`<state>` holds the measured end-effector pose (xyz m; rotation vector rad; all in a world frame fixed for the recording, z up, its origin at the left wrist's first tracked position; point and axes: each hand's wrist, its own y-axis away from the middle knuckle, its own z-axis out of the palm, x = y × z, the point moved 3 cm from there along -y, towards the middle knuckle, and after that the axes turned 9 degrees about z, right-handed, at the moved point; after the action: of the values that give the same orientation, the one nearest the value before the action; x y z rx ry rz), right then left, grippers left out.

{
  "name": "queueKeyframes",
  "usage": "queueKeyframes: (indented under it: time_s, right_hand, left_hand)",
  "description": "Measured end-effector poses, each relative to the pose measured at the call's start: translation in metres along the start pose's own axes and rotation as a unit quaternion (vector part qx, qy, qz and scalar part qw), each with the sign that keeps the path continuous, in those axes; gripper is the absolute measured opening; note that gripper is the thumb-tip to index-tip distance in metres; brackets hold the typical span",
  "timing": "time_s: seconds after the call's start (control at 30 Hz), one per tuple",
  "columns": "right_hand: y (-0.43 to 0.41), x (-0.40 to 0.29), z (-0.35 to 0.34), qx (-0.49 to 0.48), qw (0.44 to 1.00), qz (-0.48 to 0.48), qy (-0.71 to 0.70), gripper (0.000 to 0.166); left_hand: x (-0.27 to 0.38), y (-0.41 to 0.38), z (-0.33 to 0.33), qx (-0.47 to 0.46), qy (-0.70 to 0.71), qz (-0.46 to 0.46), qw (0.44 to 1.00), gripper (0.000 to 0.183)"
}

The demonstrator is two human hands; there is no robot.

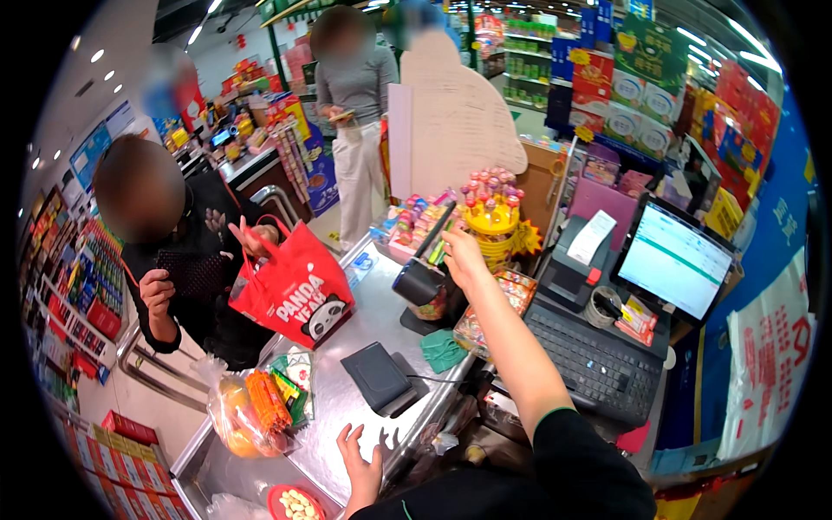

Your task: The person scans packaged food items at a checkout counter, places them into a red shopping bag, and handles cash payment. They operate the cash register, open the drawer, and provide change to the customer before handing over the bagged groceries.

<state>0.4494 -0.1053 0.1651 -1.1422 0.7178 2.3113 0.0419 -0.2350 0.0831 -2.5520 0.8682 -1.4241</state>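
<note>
My right hand [463, 257] reaches past the black scanner stand [421, 283], its fingers at a small green item [439, 250] beside the candy; whether they grip it is unclear. Over the steel counter [331, 396] hovers my left hand [359, 458], fingers spread, holding nothing. Near it lie a clear bag of orange fruit [237, 416], an orange packet [268, 400] and a green and yellow packet [289, 390]. A dark box-shaped device [378, 377] with a cable rests mid-counter. Across the counter, a person in black has a hand at a red shopping bag [302, 286].
At the right stand a receipt printer [575, 263], a keyboard [585, 357] and a monitor [676, 257]. A lollipop stand [494, 221] and candy boxes border the counter's far end. A red bowl of pale pieces [296, 504] is at the near left. Another person stands beyond.
</note>
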Motion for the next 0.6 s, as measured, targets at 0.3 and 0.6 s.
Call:
queueKeyframes:
  time_s: [0.3, 0.6]
  right_hand:
    - [0.069, 0.005, -0.015, -0.065, 0.995, -0.035, 0.072, 0.047]
    - [0.225, 0.081, -0.095, -0.029, 0.966, 0.025, 0.256, 0.027]
  left_hand:
    - [0.021, -0.014, -0.027, -0.003, 0.251, -0.04, 0.967, 0.017]
    - [0.21, -0.037, -0.13, -0.243, 0.744, 0.303, 0.544, 0.024]
